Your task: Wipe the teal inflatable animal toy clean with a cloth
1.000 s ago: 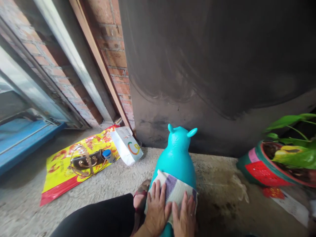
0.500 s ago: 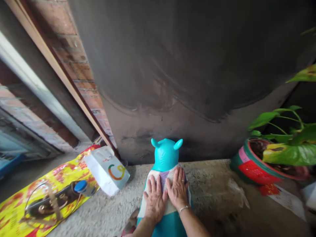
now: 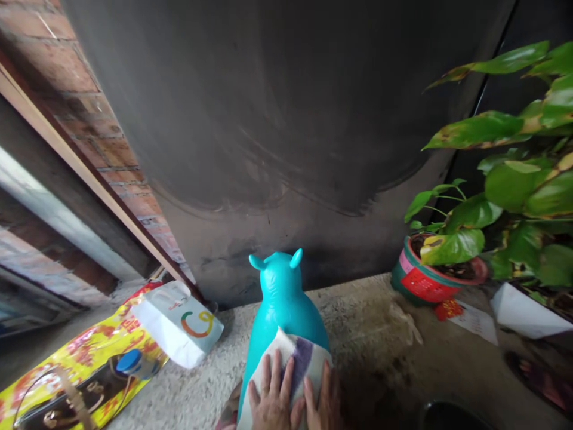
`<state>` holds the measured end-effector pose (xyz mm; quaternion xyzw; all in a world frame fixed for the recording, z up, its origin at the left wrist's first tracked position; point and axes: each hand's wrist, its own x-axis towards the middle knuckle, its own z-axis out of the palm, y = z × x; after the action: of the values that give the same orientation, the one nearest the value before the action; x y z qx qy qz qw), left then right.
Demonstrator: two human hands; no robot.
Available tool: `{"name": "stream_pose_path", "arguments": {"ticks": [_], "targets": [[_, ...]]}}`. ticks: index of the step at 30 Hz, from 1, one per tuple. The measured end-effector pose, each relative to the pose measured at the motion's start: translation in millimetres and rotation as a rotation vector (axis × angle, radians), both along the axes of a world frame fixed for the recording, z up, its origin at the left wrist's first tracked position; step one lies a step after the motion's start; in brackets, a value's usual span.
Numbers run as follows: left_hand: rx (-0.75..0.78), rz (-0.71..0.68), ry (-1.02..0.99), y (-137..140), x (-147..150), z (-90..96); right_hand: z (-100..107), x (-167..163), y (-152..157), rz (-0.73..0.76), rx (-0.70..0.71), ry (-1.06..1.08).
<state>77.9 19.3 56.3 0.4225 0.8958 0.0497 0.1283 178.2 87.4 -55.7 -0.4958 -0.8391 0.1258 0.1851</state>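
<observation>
A turquoise rubber animal figure [image 3: 278,286] with two small ears faces the dark wall. Over its back lies a white cloth [image 3: 286,349] with a purple stripe. My left hand [image 3: 272,391] rests flat on the cloth, fingers spread. Beside it, my right hand [image 3: 323,397] presses on the cloth's right side with its fingers outstretched; its lower part is cut off by the frame edge. The figure's lower body is hidden.
On the left, a yellow-red bag [image 3: 89,349] lies under a dark handbag [image 3: 67,397], a blue-capped bottle [image 3: 134,363] and a white paper bag [image 3: 179,325]. A potted plant [image 3: 430,283] stands at right; a dark panel [image 3: 268,119] rises ahead.
Both hands and the cloth have slid back toward me, baring the figure's neck and upper back. The view has swung to the right, so more of the plants shows.
</observation>
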Motion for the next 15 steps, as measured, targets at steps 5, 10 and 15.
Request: {"name": "stream_pose_path", "arguments": {"ticks": [5, 10, 15], "targets": [[0.028, 0.031, 0.047, 5, 2, -3.6, -12, -2, 12, -0.025, -0.038, 0.05], [-0.005, 0.136, 0.116, 34, -10, -1.0, 3, -36, 59, 0.034, -0.089, 0.054], [-0.047, 0.252, 0.154, 69, -45, -7.2, 45, -91, 111, 0.152, -0.126, 0.002]]}}
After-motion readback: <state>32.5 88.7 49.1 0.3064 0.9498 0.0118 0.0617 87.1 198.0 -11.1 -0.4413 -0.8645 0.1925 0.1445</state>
